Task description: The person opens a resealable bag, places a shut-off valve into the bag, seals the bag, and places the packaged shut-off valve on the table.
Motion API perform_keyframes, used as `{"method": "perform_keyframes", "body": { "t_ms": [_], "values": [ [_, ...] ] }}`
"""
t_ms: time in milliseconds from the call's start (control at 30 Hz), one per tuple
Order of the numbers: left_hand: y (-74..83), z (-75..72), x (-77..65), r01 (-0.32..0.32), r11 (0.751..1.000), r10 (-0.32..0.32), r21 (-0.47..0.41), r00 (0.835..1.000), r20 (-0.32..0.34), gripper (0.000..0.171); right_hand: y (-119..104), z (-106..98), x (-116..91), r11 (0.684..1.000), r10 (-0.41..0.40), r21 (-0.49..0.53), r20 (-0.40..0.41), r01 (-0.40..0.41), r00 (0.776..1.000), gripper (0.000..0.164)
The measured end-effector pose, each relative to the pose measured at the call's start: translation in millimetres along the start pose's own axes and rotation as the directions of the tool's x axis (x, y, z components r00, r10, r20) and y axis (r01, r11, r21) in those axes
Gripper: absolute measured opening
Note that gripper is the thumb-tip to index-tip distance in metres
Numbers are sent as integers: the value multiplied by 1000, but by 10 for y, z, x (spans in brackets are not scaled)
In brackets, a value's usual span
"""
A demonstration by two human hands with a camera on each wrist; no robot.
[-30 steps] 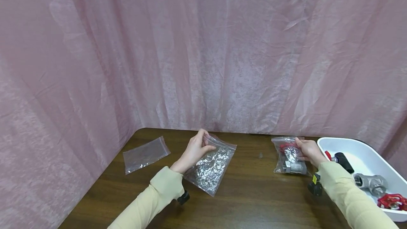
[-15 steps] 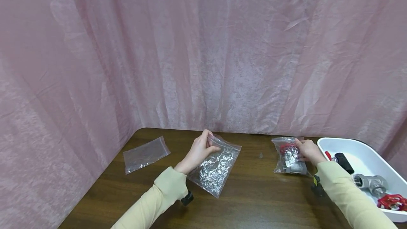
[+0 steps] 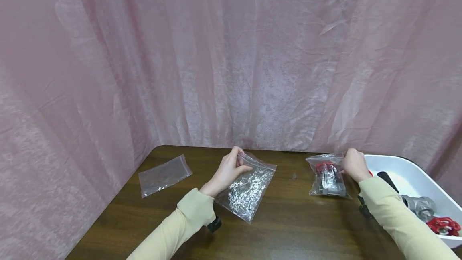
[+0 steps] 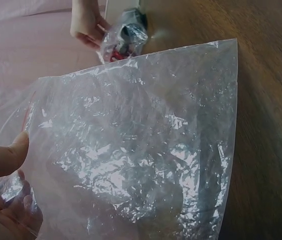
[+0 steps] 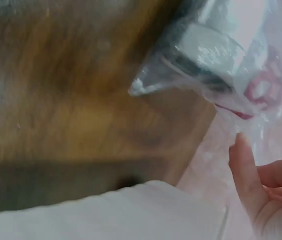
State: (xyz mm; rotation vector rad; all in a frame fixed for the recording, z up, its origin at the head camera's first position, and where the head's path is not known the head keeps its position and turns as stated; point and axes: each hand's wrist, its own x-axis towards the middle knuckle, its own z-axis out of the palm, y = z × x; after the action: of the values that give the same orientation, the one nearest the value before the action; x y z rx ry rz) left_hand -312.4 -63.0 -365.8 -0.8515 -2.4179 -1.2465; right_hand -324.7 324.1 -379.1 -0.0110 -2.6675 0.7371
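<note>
My left hand [image 3: 227, 171] pinches a clear zip bag [image 3: 247, 191] near its zip edge, thumb on the near face. That bag looks flat, with bright glints on the wrinkled plastic. At the right, my right hand [image 3: 354, 164] holds the upper right corner of a second zip bag [image 3: 328, 179], its fingertips partly hidden in the head view. Inside this bag is a metal valve [image 3: 333, 189] with a red handwheel [image 3: 325, 166]. In the right wrist view, the thumb [image 5: 243, 155] stands close to the plastic.
A white tray [image 3: 408, 167] stands at the right, under the right forearm. It holds a black-handled piece [image 3: 388, 180], a grey metal fitting [image 3: 421, 206] and a red handwheel [image 3: 444, 226]. A flat zip bag [image 3: 165, 175] lies at the left. Pink curtain [image 3: 234, 71] hangs behind the table.
My right hand has moved up at the bag's corner, and the red handwheel shows more plainly. My left hand has shifted slightly right with its bag.
</note>
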Motion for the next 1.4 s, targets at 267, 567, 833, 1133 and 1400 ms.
{"method": "perform_keyframes", "body": {
  "t_ms": [267,567,833,1133,1400],
  "values": [
    [58,49,29,5,1000,-5,-19,1000,7,36,-60,-118,31,987,125,-99,-27,-127,992,24],
    [163,138,68,-17,1000,17,-26,1000,11,36,-148,-167,1,994,-38,-104,-132,24,991,17],
    [269,225,134,-18,1000,18,-25,1000,-3,37,-407,-159,-53,989,-142,-60,-148,134,979,14],
    [335,294,193,-40,999,40,-33,999,-12,37,-760,-118,-61,960,-273,56,-29,274,962,12],
    [409,365,240,-50,997,49,-61,999,-20,38,-1087,-123,-102,919,-309,273,55,283,950,10]
  ]
}}
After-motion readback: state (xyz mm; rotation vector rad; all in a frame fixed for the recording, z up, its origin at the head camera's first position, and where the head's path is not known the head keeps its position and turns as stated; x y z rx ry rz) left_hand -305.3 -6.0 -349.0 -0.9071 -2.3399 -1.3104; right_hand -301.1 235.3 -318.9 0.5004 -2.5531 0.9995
